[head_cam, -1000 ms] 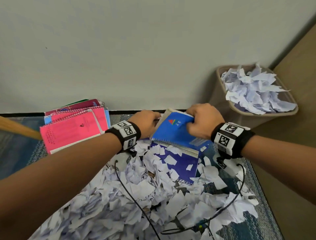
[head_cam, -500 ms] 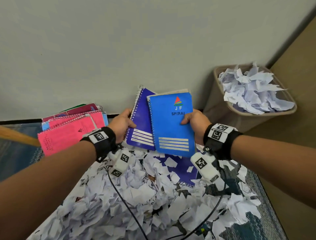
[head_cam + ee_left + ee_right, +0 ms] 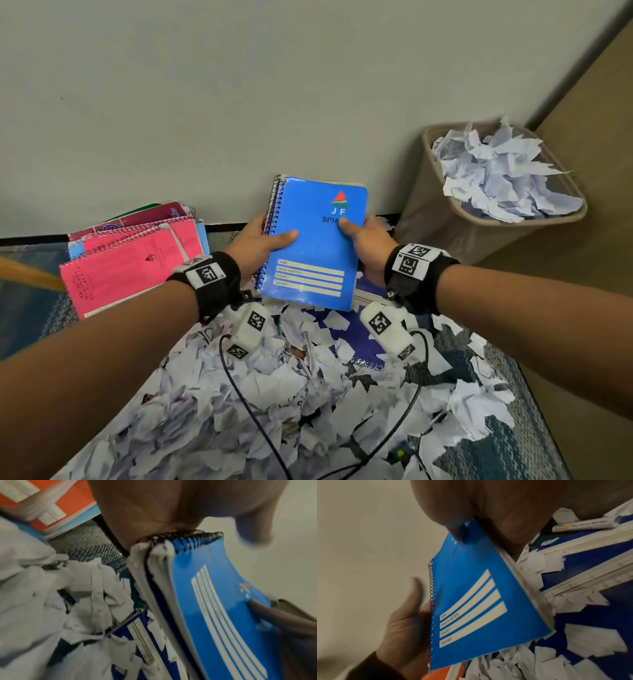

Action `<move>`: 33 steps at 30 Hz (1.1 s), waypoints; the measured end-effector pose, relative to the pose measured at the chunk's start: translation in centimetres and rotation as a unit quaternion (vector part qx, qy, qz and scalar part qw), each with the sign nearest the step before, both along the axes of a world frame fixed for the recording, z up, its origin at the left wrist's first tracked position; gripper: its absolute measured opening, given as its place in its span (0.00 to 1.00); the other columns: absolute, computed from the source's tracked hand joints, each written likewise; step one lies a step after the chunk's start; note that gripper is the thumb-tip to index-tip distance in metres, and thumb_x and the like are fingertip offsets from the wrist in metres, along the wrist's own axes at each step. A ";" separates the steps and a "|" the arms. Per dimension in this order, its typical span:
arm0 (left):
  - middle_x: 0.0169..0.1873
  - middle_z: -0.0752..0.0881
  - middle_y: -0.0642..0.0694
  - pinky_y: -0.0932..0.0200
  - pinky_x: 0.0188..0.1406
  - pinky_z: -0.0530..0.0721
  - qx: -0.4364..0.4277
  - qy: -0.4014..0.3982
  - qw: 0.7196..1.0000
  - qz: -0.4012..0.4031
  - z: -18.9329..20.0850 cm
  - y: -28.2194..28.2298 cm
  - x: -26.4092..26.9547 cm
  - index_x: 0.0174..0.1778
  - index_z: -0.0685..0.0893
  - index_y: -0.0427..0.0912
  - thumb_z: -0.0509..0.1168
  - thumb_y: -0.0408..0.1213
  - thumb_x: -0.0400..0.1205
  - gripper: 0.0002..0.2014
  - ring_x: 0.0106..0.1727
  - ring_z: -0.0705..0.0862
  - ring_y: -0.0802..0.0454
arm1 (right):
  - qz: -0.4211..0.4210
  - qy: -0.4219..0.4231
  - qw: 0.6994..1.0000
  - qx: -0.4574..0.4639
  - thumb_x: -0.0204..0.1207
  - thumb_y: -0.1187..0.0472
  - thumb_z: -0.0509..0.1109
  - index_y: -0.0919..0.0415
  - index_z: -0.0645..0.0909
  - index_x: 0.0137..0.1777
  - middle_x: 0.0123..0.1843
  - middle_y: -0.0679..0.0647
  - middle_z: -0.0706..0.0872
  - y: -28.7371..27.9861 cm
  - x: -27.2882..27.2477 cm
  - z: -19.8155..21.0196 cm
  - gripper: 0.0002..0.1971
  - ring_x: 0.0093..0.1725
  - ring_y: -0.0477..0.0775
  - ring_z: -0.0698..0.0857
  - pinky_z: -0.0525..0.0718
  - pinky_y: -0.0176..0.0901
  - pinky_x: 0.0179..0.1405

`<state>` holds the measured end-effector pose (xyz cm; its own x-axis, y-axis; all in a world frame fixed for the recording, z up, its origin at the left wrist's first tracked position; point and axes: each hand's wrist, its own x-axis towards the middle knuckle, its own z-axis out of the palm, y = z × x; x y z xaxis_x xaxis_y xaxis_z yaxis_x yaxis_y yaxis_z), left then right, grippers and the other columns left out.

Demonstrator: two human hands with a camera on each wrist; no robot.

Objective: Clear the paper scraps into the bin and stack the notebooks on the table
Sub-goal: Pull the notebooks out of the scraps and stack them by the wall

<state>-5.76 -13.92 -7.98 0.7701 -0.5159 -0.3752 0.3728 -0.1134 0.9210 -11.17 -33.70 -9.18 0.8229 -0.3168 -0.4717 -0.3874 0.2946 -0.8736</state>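
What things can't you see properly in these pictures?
- Second notebook behind the blue notebook: head view shows only a dark sliver by the spiral; the cover hides the rest.
- Dark blue notebook on the table: paper scraps cover much of it.
- Right hand fingers: behind the blue notebook; only the thumb shows.
- Bin bottom: crumpled paper fills it.
- Notebooks under the pink notebook: only their edges peek out.

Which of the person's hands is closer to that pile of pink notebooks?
Left. The left hand grips the blue notebook's spiral edge, just right of the pink notebooks; the right hand holds its far edge.
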 end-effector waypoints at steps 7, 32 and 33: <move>0.51 0.88 0.45 0.41 0.53 0.87 0.182 -0.168 0.966 0.074 1.0 2.3 3.1 0.56 0.76 0.48 0.69 0.31 0.80 0.13 0.48 0.89 0.42 | 0.421 0.145 0.723 -0.529 0.78 0.49 0.69 0.55 0.70 0.69 0.63 0.55 0.83 -3.3 -3.4 -2.8 0.23 0.59 0.58 0.82 0.81 0.49 0.58; 0.52 0.87 0.43 0.42 0.44 0.89 0.203 -0.139 0.963 0.107 2.6 4.1 2.1 0.63 0.74 0.43 0.68 0.33 0.82 0.15 0.45 0.89 0.40 | 0.550 0.101 0.726 -0.400 0.73 0.34 0.69 0.55 0.71 0.35 0.28 0.48 0.72 -3.4 -5.7 0.1 0.24 0.29 0.50 0.70 0.74 0.45 0.36; 0.51 0.87 0.44 0.43 0.43 0.89 0.204 -0.139 0.963 0.108 2.6 4.3 2.1 0.63 0.74 0.43 0.68 0.33 0.82 0.15 0.44 0.89 0.41 | 0.547 0.093 0.726 -0.407 0.75 0.36 0.69 0.56 0.73 0.34 0.27 0.50 0.74 -3.4 -5.5 0.7 0.24 0.28 0.52 0.71 0.75 0.46 0.36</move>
